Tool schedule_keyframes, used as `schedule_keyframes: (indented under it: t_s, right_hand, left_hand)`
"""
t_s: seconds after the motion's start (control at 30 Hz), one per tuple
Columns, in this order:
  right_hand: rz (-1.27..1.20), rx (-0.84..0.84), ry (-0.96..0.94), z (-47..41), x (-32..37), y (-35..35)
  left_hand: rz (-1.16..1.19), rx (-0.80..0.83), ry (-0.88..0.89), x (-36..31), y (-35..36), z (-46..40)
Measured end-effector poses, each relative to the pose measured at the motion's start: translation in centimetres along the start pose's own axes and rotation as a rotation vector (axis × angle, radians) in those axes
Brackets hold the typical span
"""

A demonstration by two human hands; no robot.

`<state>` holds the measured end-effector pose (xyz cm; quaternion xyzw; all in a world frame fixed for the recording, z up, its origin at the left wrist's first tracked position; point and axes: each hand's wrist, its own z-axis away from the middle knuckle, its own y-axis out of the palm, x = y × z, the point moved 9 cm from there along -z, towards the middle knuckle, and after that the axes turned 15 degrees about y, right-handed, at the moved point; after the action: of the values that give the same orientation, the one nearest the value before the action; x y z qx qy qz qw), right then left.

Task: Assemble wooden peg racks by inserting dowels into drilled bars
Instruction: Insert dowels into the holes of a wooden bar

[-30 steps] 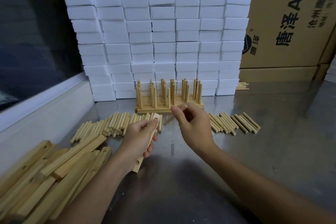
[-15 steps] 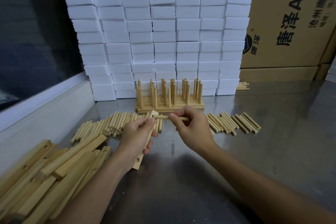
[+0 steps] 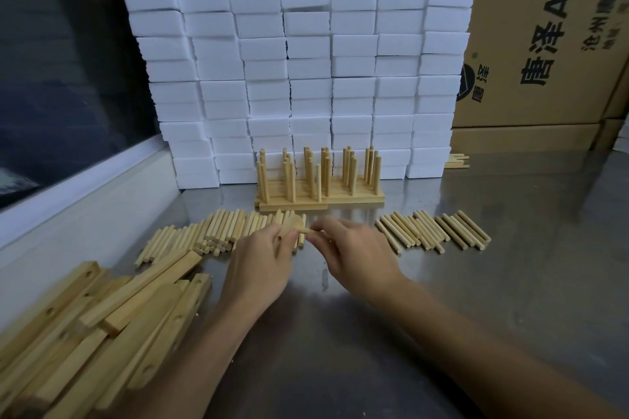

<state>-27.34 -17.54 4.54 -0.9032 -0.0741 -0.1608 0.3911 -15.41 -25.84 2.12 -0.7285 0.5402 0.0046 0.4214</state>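
The left hand (image 3: 258,265) grips a drilled bar (image 3: 292,225) above the steel surface (image 3: 510,282), only its top end showing past the fingers. The right hand (image 3: 354,253) pinches a dowel (image 3: 304,231) whose tip meets that end. Loose dowels (image 3: 218,231) lie behind, more dowels (image 3: 432,231) to the right, spare bars (image 3: 102,333) at left, finished racks (image 3: 320,180) before white blocks (image 3: 299,78).
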Motion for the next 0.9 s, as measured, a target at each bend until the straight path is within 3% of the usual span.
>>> schedule_keyframes:
  t_s: [0.13, 0.27, 0.43, 0.5, 0.63, 0.67, 0.73, 0.83, 0.9]
  right_hand:
    - [0.104, -0.033, -0.012, 0.2, 0.2, -0.1]
    - [0.137, 0.039, 0.029, 0.5, 0.0, 0.8]
    - [-0.039, 0.066, 0.152, 0.8, -0.2, 1.1]
    - [-0.203, 0.115, 0.273, 0.7, -0.9, 1.6]
    - [-0.605, 0.358, 0.741, 1.1, -3.7, 4.5]
    - [-0.627, 0.379, 0.767, 1.2, -3.6, 4.6]
    - [-0.42, 0.315, 0.593, 0.8, -2.8, 3.5]
    - [0.164, 0.183, 0.227, 0.8, -0.6, 2.3]
    - [0.303, 0.16, 0.183, 0.7, -0.1, 2.2]
  left_hand:
    - [-0.047, 0.004, 0.021, -0.5, 0.0, 0.2]
    - [-0.168, 0.037, 0.072, -1.1, -0.4, 0.1]
    - [-0.197, 0.066, 0.102, -1.6, -0.4, 0.3]
    - [-0.229, 0.087, 0.118, -1.7, -0.3, 0.3]
    - [-0.282, 0.093, 0.123, -1.6, -0.4, 0.3]
    - [-0.287, 0.095, 0.122, -1.6, -0.3, 0.4]
    - [-0.288, 0.118, 0.111, -1.4, 0.1, 0.5]
    - [-0.301, 0.153, 0.096, -1.6, 0.4, 0.3]
    - [-0.314, 0.151, 0.102, -1.9, 0.2, 0.1]
